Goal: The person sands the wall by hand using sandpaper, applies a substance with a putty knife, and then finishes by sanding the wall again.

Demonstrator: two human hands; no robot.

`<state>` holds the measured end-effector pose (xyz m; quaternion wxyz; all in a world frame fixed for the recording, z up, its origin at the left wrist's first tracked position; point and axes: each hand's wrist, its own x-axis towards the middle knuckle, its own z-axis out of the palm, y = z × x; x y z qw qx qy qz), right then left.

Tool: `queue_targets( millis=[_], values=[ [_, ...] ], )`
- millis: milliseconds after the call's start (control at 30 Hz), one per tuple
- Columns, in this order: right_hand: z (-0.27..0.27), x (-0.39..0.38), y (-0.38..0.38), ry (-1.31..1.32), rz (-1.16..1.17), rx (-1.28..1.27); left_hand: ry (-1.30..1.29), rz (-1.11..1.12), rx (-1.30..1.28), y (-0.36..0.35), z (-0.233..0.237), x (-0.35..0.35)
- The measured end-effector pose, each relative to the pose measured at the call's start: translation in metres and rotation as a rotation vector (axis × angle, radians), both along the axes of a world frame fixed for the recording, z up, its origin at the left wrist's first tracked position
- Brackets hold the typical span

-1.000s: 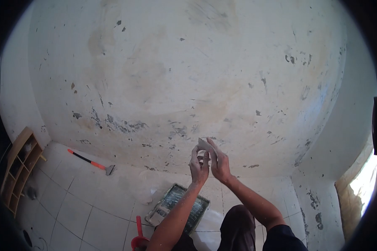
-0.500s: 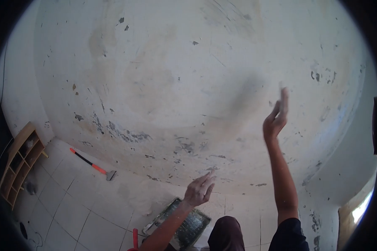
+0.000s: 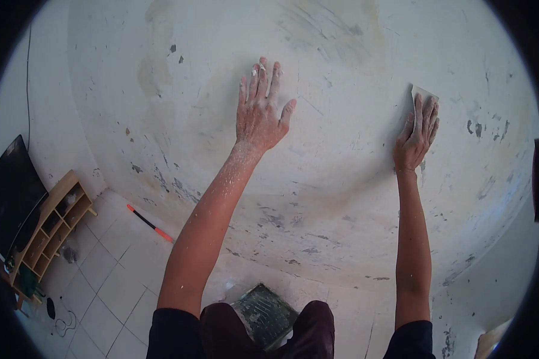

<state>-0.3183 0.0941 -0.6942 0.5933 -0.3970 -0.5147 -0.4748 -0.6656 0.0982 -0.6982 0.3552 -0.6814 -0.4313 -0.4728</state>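
My left hand (image 3: 260,116), dusted with white powder, lies on the wall (image 3: 341,149) with its fingers spread and holds nothing. Over to the right, my right hand (image 3: 418,134) presses a piece of sandpaper (image 3: 421,93) against the same wall. The fingers are close together over the sheet, and only its pale upper edge shows. The wall is off-white, with scratches, stains and dark chipped patches, mostly along its lower part.
Between my knees on the tiled floor (image 3: 111,269) sits a dark green paint tray (image 3: 266,314). A long-handled scraper (image 3: 147,222), orange and black, lies left, its head hidden by my left arm. Beyond it stand a wooden shelf (image 3: 54,230) and a television (image 3: 15,194).
My left hand has risen from low near the tray to the wall, its fingers now spread. My right hand has moved slightly up and right and now lies against the wall with the sandpaper visible.
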Motion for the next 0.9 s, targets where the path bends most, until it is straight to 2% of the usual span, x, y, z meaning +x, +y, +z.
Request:
queue_targets(
  millis=[100, 167, 467, 567, 667, 767, 900],
  values=[
    [0.0, 0.002, 0.0, 0.006, -0.012, -0.014, 0.012, 0.105, -0.014, 0.016, 0.002, 0.007],
    [0.0, 0.003, 0.001, 0.016, -0.012, -0.013, -0.045, 0.011, 0.013, 0.02, -0.008, 0.012],
    [0.0, 0.003, 0.0, 0.008, -0.019, -0.01, 0.102, -0.043, -0.037, 0.018, -0.027, 0.007],
    [0.0, 0.001, -0.001, 0.005, -0.026, -0.013, 0.057, -0.098, 0.018, 0.031, -0.004, -0.004],
    [0.001, 0.002, -0.002, 0.009, -0.041, -0.02, -0.044, -0.088, 0.086, 0.048, 0.048, -0.02],
    [0.001, 0.0, -0.004, 0.02, -0.045, -0.027, -0.175, -0.156, 0.118, 0.059, 0.063, -0.015],
    [0.001, -0.001, -0.004, 0.028, -0.027, -0.033, -0.02, -0.236, 0.185, 0.05, 0.01, 0.013]
  ],
)
